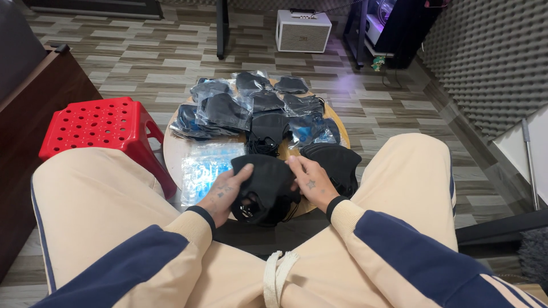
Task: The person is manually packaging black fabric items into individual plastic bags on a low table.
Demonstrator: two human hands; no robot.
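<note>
A black fabric face mask [267, 181] is held between my two hands above the near edge of a low round wooden table [171, 149]. My left hand [224, 193] grips its left side with the thumb on top. On the mask's right side, my right hand [310, 181] pinches the edge. More loose black masks [335, 162] lie just right of my hands. A pile of black masks sealed in clear plastic bags [251, 105] covers the table's far half. Empty clear bags [204, 165] lie flat left of my hands.
A red plastic stool [97, 126] stands left of the table, beside a dark wooden cabinet [34, 114]. A white speaker box [303, 30] sits on the wood-pattern floor farther off. Grey acoustic foam [491, 57] lines the right wall. My knees flank the table.
</note>
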